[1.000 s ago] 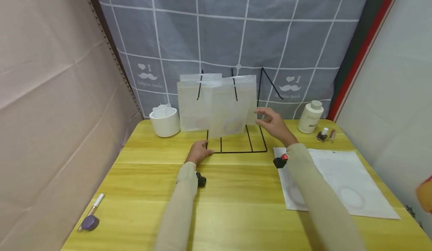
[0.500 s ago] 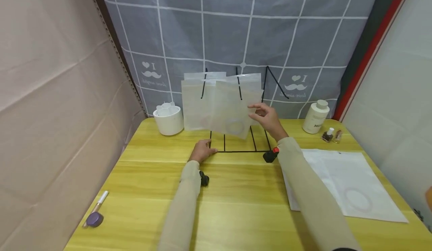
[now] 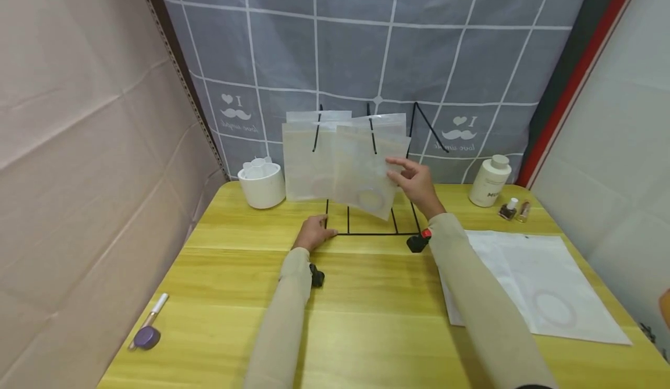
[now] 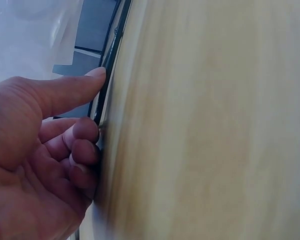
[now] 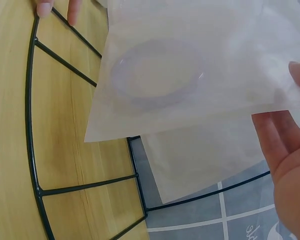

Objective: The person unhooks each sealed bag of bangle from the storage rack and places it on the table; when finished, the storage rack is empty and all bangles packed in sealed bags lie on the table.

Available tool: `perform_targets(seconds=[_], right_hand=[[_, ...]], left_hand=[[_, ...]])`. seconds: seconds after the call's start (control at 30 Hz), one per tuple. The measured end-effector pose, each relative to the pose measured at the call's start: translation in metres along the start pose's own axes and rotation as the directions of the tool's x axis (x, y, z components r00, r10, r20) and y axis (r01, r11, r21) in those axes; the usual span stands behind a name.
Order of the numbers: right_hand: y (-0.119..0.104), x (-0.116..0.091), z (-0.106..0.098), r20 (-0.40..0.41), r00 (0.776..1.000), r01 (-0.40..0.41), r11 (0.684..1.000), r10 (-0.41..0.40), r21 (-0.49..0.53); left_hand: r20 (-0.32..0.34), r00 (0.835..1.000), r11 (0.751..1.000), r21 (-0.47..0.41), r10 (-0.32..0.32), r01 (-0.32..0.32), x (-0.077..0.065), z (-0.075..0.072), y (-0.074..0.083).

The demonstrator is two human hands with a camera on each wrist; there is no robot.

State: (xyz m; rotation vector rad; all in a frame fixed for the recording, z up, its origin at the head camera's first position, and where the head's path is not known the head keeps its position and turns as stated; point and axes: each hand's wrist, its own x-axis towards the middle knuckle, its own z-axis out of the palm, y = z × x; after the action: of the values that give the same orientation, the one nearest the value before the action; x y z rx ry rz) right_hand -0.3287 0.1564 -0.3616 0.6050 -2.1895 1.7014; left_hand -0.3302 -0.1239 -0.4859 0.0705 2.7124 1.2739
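Note:
A black wire rack (image 3: 377, 234) stands at the back of the table, with frosted zip bags hanging on its prongs. My left hand (image 3: 313, 233) holds the front left corner of the rack's base; in the left wrist view its thumb (image 4: 75, 93) lies against the black bar and the other fingers curl beside it. My right hand (image 3: 416, 185) pinches the right edge of the front frosted bag (image 3: 361, 168), thumb in front and fingers behind. A clear ring-shaped item (image 5: 157, 72) shows through that bag, which hangs tilted. Another frosted bag (image 5: 200, 165) hangs behind it.
White packets (image 3: 565, 284) lie flat at the right, partly under my right sleeve. A white bottle (image 3: 490, 181), a nail polish bottle (image 3: 508, 209) and a small tube stand behind them. A white pot (image 3: 262, 188) is left of the rack. A purple-lidded jar (image 3: 147, 338) sits front left.
My right hand has moved left onto the front bag's edge and taken hold of it. The bag's lower end has swung right. My left hand stays on the rack; the head view has shifted slightly.

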Motion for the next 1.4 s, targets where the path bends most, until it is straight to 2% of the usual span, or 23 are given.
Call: perform_targets(seconds=[0.47, 0.6, 0.8, 1.07, 1.27, 1.4], right_hand=[[-0.008, -0.009, -0.004, -0.047, 0.995, 0.081, 0.996, -0.083, -0.047], [-0.011, -0.013, -0.007, -0.045, 0.99, 0.126, 0.988, -0.13, -0.088], [-0.018, -0.023, -0.009, -0.035, 0.989, 0.14, 0.982, -0.146, -0.128], [-0.029, -0.039, -0.015, 0.011, 0.973, 0.228, 0.942, -0.232, -0.245], [-0.041, -0.053, -0.022, -0.001, 0.962, 0.262, 0.927, -0.272, -0.269], [-0.051, -0.056, -0.023, 0.021, 0.949, 0.307, 0.909, -0.314, -0.283]], left_hand=[[-0.001, 1.0, 1.0, 0.016, -0.009, 0.009, 0.002, 0.001, -0.001], [-0.002, 1.0, 1.0, 0.011, -0.01, 0.01, 0.004, 0.002, -0.002], [0.005, 1.0, 1.0, 0.002, 0.001, -0.001, 0.003, 0.001, -0.002], [-0.004, 1.0, 1.0, 0.008, -0.005, 0.005, -0.001, 0.0, -0.001], [0.021, 1.0, 1.0, 0.012, 0.015, -0.016, -0.002, 0.003, 0.002], [0.0, 1.0, 1.0, 0.014, -0.004, 0.004, -0.003, 0.001, 0.004]])
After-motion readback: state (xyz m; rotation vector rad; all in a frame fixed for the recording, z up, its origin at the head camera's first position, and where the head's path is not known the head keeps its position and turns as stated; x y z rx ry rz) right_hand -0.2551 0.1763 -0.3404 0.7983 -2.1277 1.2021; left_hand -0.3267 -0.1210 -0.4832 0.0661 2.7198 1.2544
